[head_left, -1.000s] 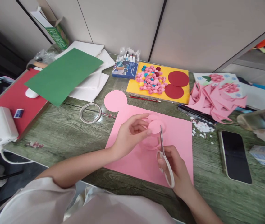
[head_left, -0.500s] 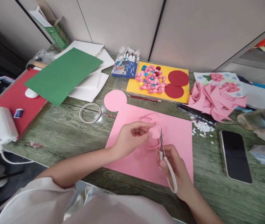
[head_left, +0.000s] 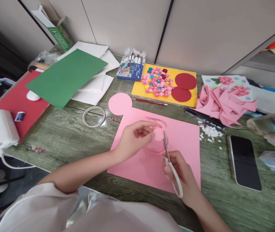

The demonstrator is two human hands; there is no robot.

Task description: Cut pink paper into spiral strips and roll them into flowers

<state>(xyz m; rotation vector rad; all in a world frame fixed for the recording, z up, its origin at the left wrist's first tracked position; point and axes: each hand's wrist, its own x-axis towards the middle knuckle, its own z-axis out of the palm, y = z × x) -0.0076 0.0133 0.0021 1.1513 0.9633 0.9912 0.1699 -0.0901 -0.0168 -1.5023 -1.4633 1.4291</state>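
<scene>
Between the fingertips of my left hand point(head_left: 137, 137) is a small rounded piece of pink paper point(head_left: 159, 134). A narrow curling strip of the same paper point(head_left: 157, 149) hangs beneath it. My right hand point(head_left: 184, 178) is closed around the white handles of a pair of scissors point(head_left: 168, 156). Their blades point up and touch or nearly touch the right edge of the piece. Under both hands lies a large pink sheet point(head_left: 183, 138). A pink paper circle point(head_left: 120, 103) rests at its upper left corner.
A tape roll point(head_left: 94, 116) lies left of the sheet. Behind are a pencil point(head_left: 150, 101), yellow card point(head_left: 138, 87) bearing paper rosettes point(head_left: 159, 82), and a marker box point(head_left: 130, 70). At right are pink offcuts point(head_left: 221, 106) and a phone point(head_left: 245, 162). Green paper point(head_left: 67, 77) lies at left.
The small pink piece has shifted slightly left and turned in my left fingers. The scissors' blades look closer together and tilt more to the left.
</scene>
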